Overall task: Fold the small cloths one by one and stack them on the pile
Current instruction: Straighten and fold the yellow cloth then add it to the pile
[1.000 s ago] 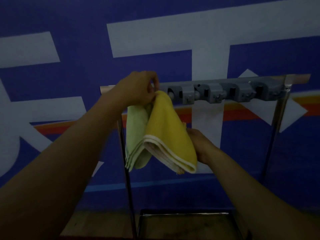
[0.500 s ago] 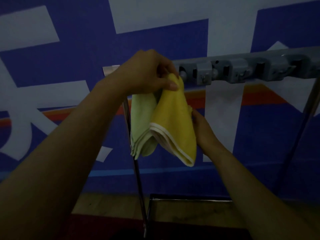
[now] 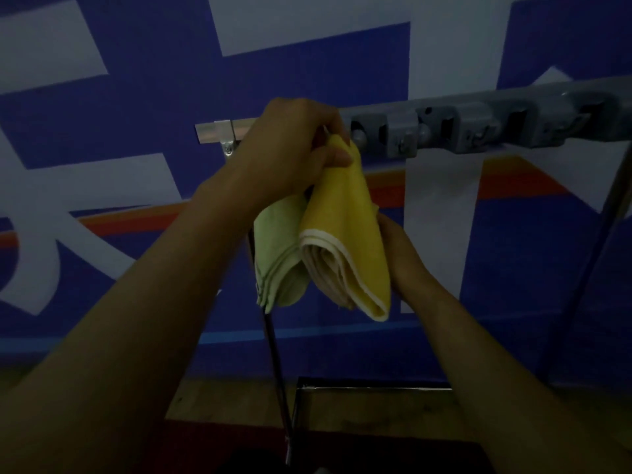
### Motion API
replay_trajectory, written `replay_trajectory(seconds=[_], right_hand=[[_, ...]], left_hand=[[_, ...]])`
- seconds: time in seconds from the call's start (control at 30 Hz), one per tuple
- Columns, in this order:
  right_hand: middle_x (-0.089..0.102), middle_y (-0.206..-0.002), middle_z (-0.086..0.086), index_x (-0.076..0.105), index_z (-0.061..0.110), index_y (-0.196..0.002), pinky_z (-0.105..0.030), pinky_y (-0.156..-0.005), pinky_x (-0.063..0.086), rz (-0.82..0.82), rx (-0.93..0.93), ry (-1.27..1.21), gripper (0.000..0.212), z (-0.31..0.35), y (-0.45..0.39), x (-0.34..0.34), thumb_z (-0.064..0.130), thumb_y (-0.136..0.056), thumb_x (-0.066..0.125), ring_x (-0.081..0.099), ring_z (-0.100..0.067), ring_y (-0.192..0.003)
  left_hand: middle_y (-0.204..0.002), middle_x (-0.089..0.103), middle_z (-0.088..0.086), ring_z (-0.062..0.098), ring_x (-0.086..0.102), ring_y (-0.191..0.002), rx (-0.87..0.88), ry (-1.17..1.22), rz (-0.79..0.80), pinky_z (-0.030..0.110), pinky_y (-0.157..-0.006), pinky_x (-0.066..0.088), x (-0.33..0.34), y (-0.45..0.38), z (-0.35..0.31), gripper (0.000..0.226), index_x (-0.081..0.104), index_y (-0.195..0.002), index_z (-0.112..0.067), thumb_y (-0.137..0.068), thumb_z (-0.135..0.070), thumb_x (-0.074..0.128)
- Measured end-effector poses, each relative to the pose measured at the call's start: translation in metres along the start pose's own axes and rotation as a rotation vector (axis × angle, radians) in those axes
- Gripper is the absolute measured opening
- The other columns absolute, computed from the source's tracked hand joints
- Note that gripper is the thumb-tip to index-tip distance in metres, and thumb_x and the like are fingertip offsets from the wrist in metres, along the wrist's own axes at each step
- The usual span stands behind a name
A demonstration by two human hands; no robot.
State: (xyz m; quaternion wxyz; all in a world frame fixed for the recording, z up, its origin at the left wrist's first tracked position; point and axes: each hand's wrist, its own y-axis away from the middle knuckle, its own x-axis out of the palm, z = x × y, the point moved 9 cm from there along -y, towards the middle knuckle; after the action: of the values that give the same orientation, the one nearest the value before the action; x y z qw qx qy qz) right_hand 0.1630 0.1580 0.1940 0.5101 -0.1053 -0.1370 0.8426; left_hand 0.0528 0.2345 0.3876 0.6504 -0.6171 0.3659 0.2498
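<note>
Yellow cloth (image 3: 345,213) hung folded beside green cloth (image 3: 278,248), below grey clip rail (image 3: 478,126). My left hand (image 3: 294,148) pinched top corners, bearing weight. My right hand (image 3: 398,248) steadied yellow's far side; its finger curl hidden, couldn't tell.

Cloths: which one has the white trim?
The yellow cloth, on the right, nearest the right hand. The green cloth beside it shows no white edge. The left hand pinches both tops.

Grey clip rail (image 3: 478,128) — two cloths (image 3: 342,234) hanging.
</note>
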Motion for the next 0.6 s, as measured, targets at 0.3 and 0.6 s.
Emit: replay_trajectory(seconds=[0.3,0.6], right_hand=[[0.068,-0.088,0.003,0.063,0.015,-0.109,-0.023,-0.069,0.051,0.084,0.121,0.116,0.021,0.005,0.017,-0.005,0.027,-0.104,0.046,0.065,-0.01,-0.079],[0.073,-0.096,0.0,0.065,0.032,-0.095,-0.04,-0.094,0.053,0.09,0.333,0.062,0.033,-0.014,0.029,-0.012,0.053,-0.102,0.04,0.068,-0.019,-0.097]], left_hand=[[-0.104,0.063,-0.004,0.021,0.054,-0.103,-0.029,-0.152,0.163,0.054,-0.098,0.041,-0.005,0.001,-0.005,0.033,0.062,-0.12,-0.039,-0.092,-0.055,0.058],[-0.123,0.056,-0.002,0.025,0.042,-0.119,0.018,-0.13,0.124,0.051,-0.101,0.03,-0.007,0.006,-0.044,0.027,0.065,-0.116,-0.035,-0.098,-0.048,0.051]])
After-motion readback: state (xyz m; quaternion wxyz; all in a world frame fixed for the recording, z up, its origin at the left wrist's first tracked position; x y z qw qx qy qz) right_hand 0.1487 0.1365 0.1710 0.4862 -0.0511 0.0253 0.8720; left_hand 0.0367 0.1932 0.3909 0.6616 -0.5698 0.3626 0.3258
